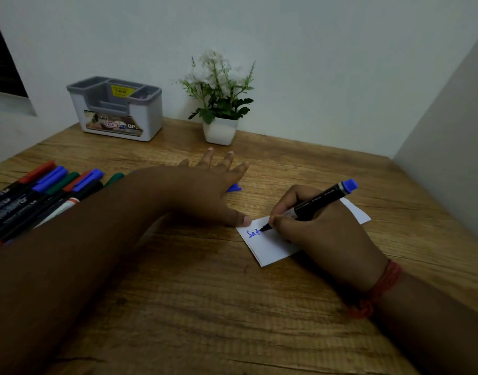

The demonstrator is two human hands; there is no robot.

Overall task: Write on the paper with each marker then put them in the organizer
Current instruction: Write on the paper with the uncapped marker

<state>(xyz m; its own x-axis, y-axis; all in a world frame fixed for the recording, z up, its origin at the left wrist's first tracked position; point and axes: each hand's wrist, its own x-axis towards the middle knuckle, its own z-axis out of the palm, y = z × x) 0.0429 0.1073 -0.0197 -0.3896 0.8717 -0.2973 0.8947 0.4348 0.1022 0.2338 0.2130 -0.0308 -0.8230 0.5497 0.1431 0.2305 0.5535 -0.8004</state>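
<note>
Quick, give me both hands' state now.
Left hand: open, fingers spread, thumb pressing the paper.
Right hand: holding the blue marker, tip on the paper.

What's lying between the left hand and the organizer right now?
Only bare wooden table lies between the left hand and the organizer in the head view; the potted plant stands off to the right.

Wooden table (205, 307), brown grain, set into a wall corner. Lying on it: white paper (270, 247) under the right hand's fingers (281, 221); a blue cap (234, 188) just beside the left hand's fingers (227, 161); a row of capped markers (43, 190) well left of them. Beyond the fingertips, at the wall: a grey-and-white organizer (118, 112) and a small potted plant (220, 128).
</note>
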